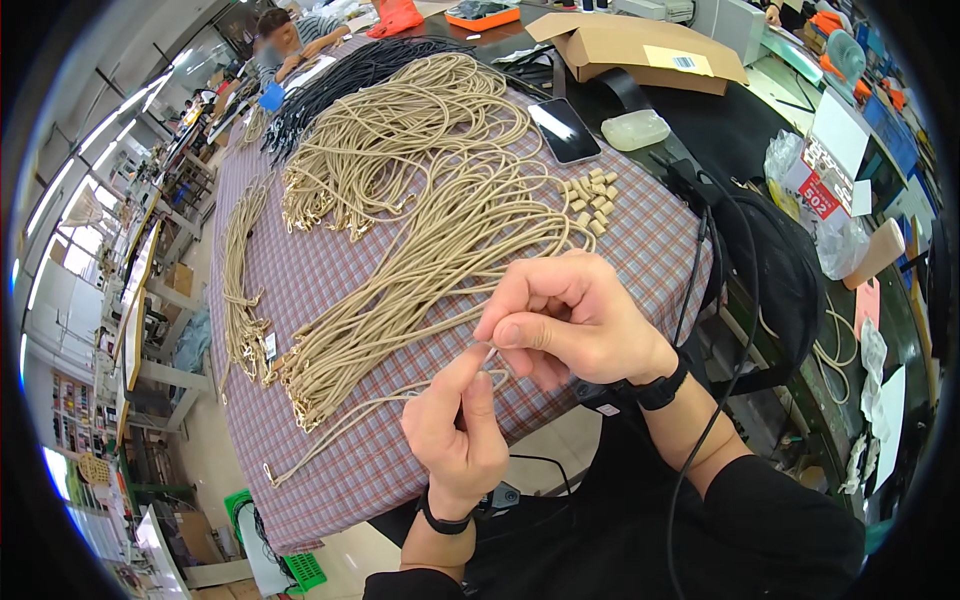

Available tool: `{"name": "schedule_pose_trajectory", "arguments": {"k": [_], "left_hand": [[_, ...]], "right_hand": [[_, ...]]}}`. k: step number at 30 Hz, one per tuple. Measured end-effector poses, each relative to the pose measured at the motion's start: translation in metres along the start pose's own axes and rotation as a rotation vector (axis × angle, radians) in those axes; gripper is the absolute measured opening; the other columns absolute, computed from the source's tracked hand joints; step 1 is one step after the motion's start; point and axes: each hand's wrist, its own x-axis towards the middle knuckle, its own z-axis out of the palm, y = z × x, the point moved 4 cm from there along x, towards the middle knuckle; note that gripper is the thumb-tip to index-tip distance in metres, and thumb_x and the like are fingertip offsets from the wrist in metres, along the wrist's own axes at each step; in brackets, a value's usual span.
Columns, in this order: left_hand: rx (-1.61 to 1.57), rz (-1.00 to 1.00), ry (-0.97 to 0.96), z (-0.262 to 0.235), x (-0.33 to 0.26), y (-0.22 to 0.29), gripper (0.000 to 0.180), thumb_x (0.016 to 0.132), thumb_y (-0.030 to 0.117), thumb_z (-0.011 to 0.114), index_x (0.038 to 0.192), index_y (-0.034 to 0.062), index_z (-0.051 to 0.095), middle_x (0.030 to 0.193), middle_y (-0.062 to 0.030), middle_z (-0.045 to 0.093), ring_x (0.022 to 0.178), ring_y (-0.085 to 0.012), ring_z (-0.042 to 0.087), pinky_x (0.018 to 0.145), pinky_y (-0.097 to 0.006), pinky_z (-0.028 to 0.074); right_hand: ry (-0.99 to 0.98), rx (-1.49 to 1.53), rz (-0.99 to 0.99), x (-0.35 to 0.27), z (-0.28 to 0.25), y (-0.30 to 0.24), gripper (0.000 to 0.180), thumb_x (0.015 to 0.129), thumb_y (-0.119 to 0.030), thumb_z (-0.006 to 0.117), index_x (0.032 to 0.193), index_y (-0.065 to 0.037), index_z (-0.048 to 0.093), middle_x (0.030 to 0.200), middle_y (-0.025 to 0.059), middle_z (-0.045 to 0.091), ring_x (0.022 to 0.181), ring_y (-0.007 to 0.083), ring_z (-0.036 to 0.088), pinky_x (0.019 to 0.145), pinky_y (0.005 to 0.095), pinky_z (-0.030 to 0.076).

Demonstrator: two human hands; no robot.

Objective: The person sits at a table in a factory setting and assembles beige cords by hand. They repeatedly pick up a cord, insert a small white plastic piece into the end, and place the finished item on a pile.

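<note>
My left hand (458, 425) is closed, with thumb and forefinger pinching a thin beige cord (350, 424) near its end. Right above it, my right hand (575, 325) also pinches at the cord's end, its fingers curled together and almost touching the left fingertips. The tip itself is mostly hidden between the fingers. From my hands the cord loops down onto the checked cloth (290, 515) and runs left to a small metal clasp (272, 480). Just beyond lies a thick bundle of beige cords (400, 290) with gold-coloured clasps at the left end.
Behind are a larger beige cord pile (400, 130) and black cords (330, 95); a thin bundle (240, 270) lies left. Small beige cylinders (592, 200) sit near a phone (565, 130). A black cable (735, 370) crosses my right forearm. Another person (285, 45) sits at the far end.
</note>
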Motion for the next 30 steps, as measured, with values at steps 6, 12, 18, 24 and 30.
{"name": "schedule_pose_trajectory", "arguments": {"k": [6, 12, 18, 24, 30], "left_hand": [[-0.008, 0.036, -0.012, 0.003, 0.002, -0.001, 0.015, 0.101, -0.001, 0.063, 0.114, -0.0061, 0.070, 0.068, -0.0075, 0.062, 0.051, -0.0110, 0.048, 0.049, -0.029, 0.035], [-0.130, -0.053, 0.009, 0.008, -0.008, -0.010, 0.021, 0.104, 0.002, 0.060, 0.123, -0.0071, 0.056, 0.075, -0.0055, 0.064, 0.061, -0.0075, 0.050, 0.057, -0.026, 0.038], [-0.267, -0.163, -0.020, 0.004, -0.013, -0.012, 0.029, 0.104, 0.000, 0.051, 0.131, -0.0086, 0.047, 0.081, -0.0079, 0.067, 0.069, -0.0071, 0.053, 0.063, -0.024, 0.041], [-0.198, -0.020, -0.052, 0.006, -0.007, -0.005, 0.025, 0.103, 0.002, 0.056, 0.126, -0.0072, 0.053, 0.081, -0.0102, 0.068, 0.064, -0.0103, 0.057, 0.058, -0.026, 0.041], [0.048, 0.092, -0.060, 0.006, 0.000, 0.002, 0.007, 0.102, 0.004, 0.066, 0.100, -0.0024, 0.066, 0.074, -0.0103, 0.066, 0.052, -0.0193, 0.057, 0.050, -0.032, 0.041]], "right_hand": [[-0.022, -0.159, -0.091, 0.001, -0.001, 0.000, 0.010, 0.096, -0.003, 0.076, 0.103, 0.004, 0.076, 0.069, 0.0051, 0.069, 0.050, 0.0092, 0.061, 0.045, 0.0232, 0.046], [-0.123, -0.421, -0.185, 0.009, -0.006, 0.001, 0.016, 0.090, -0.009, 0.084, 0.104, -0.002, 0.082, 0.077, 0.0020, 0.068, 0.070, 0.0067, 0.063, 0.064, 0.0202, 0.049], [-0.054, -0.062, -0.001, 0.006, 0.005, 0.003, 0.017, 0.090, -0.007, 0.085, 0.104, 0.001, 0.079, 0.086, 0.0041, 0.072, 0.077, 0.0089, 0.066, 0.067, 0.0240, 0.052], [-0.078, -0.170, -0.075, 0.003, -0.001, 0.009, 0.009, 0.092, -0.004, 0.081, 0.092, 0.001, 0.073, 0.085, 0.0036, 0.072, 0.078, 0.0099, 0.068, 0.067, 0.0262, 0.052], [-0.063, -0.359, -0.259, 0.002, 0.000, -0.004, 0.012, 0.096, -0.007, 0.076, 0.090, 0.000, 0.069, 0.083, 0.0041, 0.070, 0.074, 0.0106, 0.065, 0.065, 0.0252, 0.049]]}}
